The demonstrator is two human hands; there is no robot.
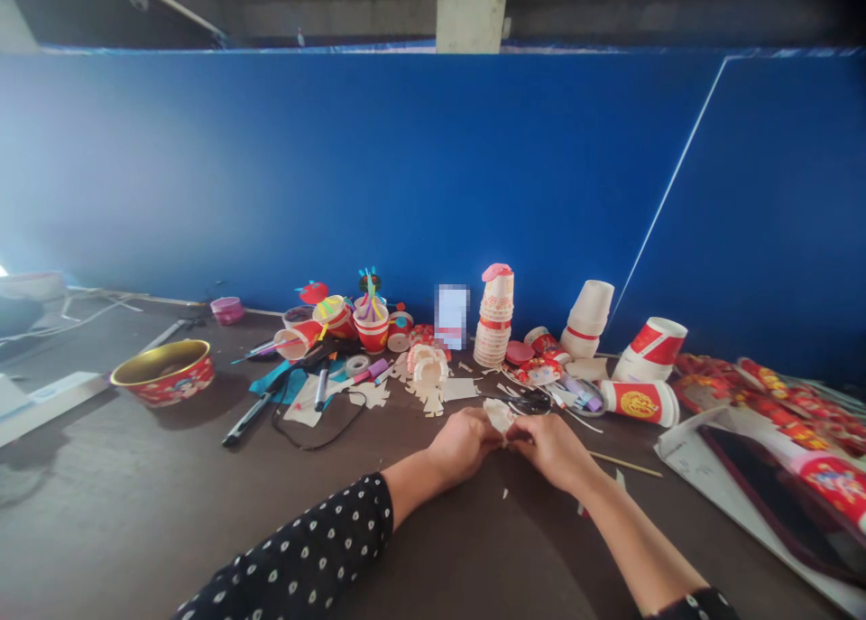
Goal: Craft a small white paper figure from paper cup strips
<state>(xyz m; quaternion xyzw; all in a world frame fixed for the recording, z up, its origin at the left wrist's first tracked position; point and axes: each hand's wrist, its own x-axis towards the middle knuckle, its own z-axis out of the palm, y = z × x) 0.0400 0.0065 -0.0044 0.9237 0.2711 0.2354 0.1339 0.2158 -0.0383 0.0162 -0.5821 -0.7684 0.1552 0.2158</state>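
Observation:
Between my two hands, low over the table, is a small whitish piece (499, 414) that looks like cut paper cup. My left hand (466, 441) pinches it from the left, fingers closed. From the right, my right hand (547, 445) grips its lower edge between thumb and fingers. The fingertips nearly meet under the piece, and part of it is hidden by them. Just beyond my hands lies a cut-up paper cup (428, 367) with a fringed edge, among paper scraps (461, 389).
Behind stand a tall stack of paper cups (493, 331) and decorated cups (372, 327). A gold-lined bowl (166, 376) sits at left, near a box cutter (253, 412). At right are a red cup (640, 403), a thin stick (626, 464) and a phone (778, 494). A blue partition (406, 169) closes the back.

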